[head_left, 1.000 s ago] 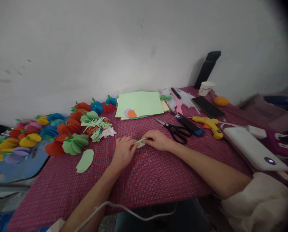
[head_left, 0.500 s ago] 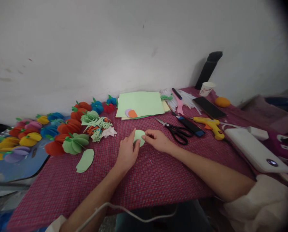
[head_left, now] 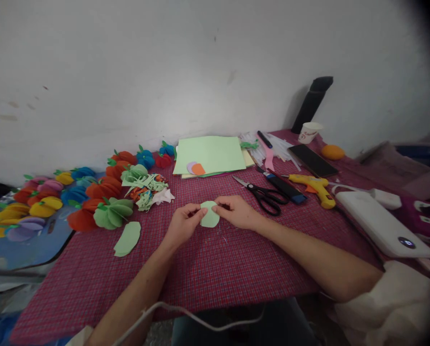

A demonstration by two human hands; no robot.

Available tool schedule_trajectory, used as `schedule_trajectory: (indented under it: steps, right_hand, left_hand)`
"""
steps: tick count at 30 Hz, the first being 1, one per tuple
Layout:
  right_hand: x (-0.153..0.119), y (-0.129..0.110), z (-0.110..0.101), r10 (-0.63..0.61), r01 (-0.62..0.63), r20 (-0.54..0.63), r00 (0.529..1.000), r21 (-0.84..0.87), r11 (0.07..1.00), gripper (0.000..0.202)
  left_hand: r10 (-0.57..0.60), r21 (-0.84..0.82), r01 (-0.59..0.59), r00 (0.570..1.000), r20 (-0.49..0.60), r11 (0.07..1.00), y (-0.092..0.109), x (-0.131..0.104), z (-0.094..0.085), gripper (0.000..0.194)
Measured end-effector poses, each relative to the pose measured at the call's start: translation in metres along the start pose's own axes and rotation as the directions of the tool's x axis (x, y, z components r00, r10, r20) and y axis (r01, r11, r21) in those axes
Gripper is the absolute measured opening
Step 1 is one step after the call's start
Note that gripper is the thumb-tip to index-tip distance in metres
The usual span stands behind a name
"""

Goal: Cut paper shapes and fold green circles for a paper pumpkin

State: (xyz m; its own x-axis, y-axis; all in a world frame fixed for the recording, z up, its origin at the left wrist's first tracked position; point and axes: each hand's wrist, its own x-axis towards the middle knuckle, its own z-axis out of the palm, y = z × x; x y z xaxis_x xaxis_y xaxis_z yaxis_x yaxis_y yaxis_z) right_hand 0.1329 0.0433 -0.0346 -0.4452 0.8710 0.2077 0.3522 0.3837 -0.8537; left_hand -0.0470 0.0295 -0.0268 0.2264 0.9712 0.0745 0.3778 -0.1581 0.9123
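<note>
A small light green paper piece (head_left: 210, 216), roughly round, is held between my two hands above the checked tablecloth. My left hand (head_left: 184, 222) pinches its upper left edge between thumb and fingers. At its upper right edge, my right hand (head_left: 235, 211) grips it the same way. Further left lies a small stack of light green cut paper shapes (head_left: 127, 239). Close behind that stack sits a light green paper pumpkin (head_left: 113, 213) with fanned folds. Black-handled scissors (head_left: 265, 196) lie just beyond my right hand.
Several coloured paper pumpkins (head_left: 105, 188) crowd the left side, with paper scraps (head_left: 148, 192) beside them. Green sheets (head_left: 211, 153) lie at the back. To the right are a yellow glue gun (head_left: 314, 186), a phone (head_left: 312, 161), a paper cup (head_left: 309, 133) and a white power bank (head_left: 381, 223).
The green paper piece has come slightly nearer to me. My left hand has shifted from fingers stretched along its side to a pinch at its upper left edge.
</note>
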Motion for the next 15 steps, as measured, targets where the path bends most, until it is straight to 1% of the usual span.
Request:
schedule_trajectory:
  steps: [2, 4, 6, 8, 11, 13, 15]
  right_hand:
    - [0.001, -0.001, 0.002, 0.028, -0.028, 0.002, 1.000, 0.156, 0.987, 0.022]
    - [0.001, 0.000, 0.005, 0.054, -0.065, 0.049, 0.997, 0.282, 0.957, 0.024]
    - [0.001, 0.001, 0.008, 0.072, -0.103, 0.107, 0.992, 0.320, 0.942, 0.026]
    - [0.000, 0.002, 0.009, 0.090, -0.127, 0.130, 0.987, 0.314, 0.941, 0.028]
    - [0.000, 0.001, 0.009, 0.116, -0.147, 0.113, 0.987, 0.316, 0.937, 0.027]
    - [-0.001, -0.001, 0.010, 0.141, -0.170, 0.104, 0.985, 0.375, 0.911, 0.024]
    - [-0.001, -0.003, 0.012, 0.165, -0.207, 0.129, 0.978, 0.476, 0.855, 0.024]
  left_hand:
    - [-0.048, -0.125, 0.041, 0.997, -0.056, 0.991, 0.000, 0.001, -0.001, 0.027]
    - [-0.104, -0.279, 0.078, 0.991, -0.079, 0.957, 0.001, 0.001, 0.000, 0.027]
    - [-0.141, -0.362, 0.107, 0.988, -0.067, 0.926, 0.003, 0.000, 0.000, 0.028]
    - [-0.152, -0.325, 0.119, 0.985, -0.078, 0.938, 0.005, 0.000, 0.000, 0.027]
    - [-0.153, -0.209, 0.126, 0.981, -0.118, 0.970, 0.006, 0.000, -0.001, 0.028]
    - [-0.169, -0.243, 0.140, 0.980, -0.105, 0.960, 0.006, -0.001, 0.000, 0.030]
    - [-0.173, -0.318, 0.145, 0.983, -0.061, 0.937, 0.005, -0.001, 0.003, 0.031]
